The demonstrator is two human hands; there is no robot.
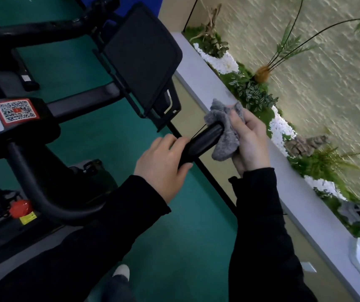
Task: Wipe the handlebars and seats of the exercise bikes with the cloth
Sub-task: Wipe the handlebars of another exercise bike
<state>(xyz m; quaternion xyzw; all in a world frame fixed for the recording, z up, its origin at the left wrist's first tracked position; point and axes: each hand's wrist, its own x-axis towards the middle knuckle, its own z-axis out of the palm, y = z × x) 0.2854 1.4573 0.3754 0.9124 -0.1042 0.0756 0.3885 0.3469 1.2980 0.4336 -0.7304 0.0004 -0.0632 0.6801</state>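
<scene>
Right grip (251, 144) tight around crumpled, fluffy grey cloth (224, 147) at glossy black handlebar (205, 138) tip, left grip (161, 164) wrapped round the bar

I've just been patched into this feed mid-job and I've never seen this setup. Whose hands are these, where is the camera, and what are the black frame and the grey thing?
There is only one picture. It comes from a wide-angle camera worn on a person's head, looking down at their own hands; there is no robot. The black frame is an exercise bike seen from above. Its handlebar curves from the lower left towards the middle, and the dark flat panel above is its screen. The left hand grips the handlebar just short of its end. The right hand holds a grey cloth bunched over the bar's tip. QR stickers sit on the frame at left, with a red knob below them. The floor is green, and a pale ledge with plants runs along the right.
</scene>
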